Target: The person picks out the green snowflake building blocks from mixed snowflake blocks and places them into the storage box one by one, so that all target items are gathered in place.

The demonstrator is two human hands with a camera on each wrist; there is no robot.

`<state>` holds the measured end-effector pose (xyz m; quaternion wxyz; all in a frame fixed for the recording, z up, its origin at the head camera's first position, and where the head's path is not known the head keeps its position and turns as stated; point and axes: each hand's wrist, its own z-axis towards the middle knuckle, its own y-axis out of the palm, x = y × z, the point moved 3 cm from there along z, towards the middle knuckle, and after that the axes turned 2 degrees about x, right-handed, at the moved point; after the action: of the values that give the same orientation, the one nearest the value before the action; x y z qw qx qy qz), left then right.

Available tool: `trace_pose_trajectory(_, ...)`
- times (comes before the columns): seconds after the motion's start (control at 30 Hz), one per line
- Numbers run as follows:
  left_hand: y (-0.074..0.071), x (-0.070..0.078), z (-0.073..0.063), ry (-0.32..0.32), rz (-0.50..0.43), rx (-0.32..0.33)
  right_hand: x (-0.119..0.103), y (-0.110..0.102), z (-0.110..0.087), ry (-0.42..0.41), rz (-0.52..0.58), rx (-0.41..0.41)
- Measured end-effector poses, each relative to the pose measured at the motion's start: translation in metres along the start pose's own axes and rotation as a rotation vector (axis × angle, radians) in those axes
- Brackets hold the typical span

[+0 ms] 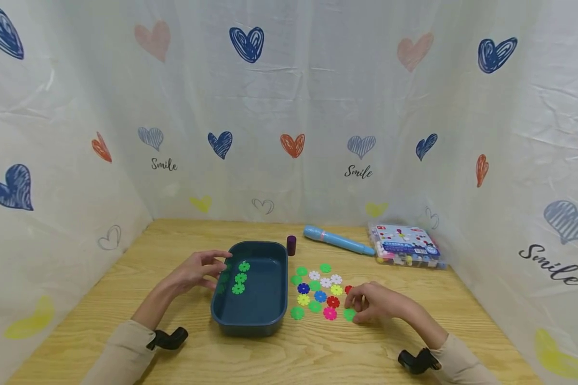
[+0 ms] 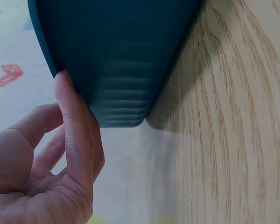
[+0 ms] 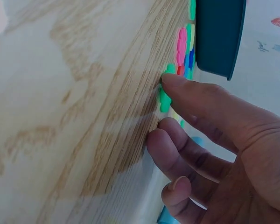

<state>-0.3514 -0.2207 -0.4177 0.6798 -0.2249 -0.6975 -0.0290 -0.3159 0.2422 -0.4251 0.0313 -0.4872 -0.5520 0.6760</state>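
A dark teal tray (image 1: 250,323) stands on the wooden table, with three green snowflake-shaped plastic discs (image 1: 241,277) in a row inside it. My left hand (image 1: 199,271) is at the tray's left side; in the left wrist view, a fingertip (image 2: 63,79) touches the rim. On the right, my right hand (image 1: 378,302) hovers low over the table. Its thumb (image 3: 177,84) touches a green disc (image 3: 165,95) lying there, while the other fingers are bent and apart from the disc. Several more discs, among them a pink disc (image 1: 329,313) and a blue disc (image 1: 320,296), lie between hand and tray.
A dark purple cylinder (image 1: 291,245) stands by the tray's far right corner. Behind the discs lies a light blue microphone-shaped stick (image 1: 339,240). A clear box (image 1: 407,246) of small parts sits at the back right. Heart-printed curtains surround the table (image 1: 173,235).
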Motion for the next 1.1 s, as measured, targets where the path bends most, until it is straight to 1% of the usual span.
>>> trace_pose_trajectory(0.37, 0.0013, -0.0016, 0.0009, -0.002, -0.010, -0.009, -0.0002, -0.0003, -0.0003, 0.071, 0.045, -0.003)
trace_pose_trajectory(0.6, 0.0006, -0.0008, 0.0028, 0.002, -0.012, -0.009, -0.0024, -0.0013, 0.0000, 0.055, 0.033, 0.004)
trace_pose_trajectory(0.73, 0.0004, -0.0012, 0.0029, 0.002, -0.013, -0.008, -0.0028, -0.0008, 0.0012, 0.069, 0.034, 0.003)
trace_pose_trajectory(0.9, 0.0002, -0.0017, 0.0017, 0.000, -0.013, -0.006, -0.0045, 0.0004, 0.0043, 0.091, 0.008, 0.010)
trace_pose_trajectory(1.1, 0.0005, -0.0003, -0.0003, 0.006, -0.016, -0.009, -0.0068, 0.0006, 0.0058, 0.087, -0.042, 0.021)
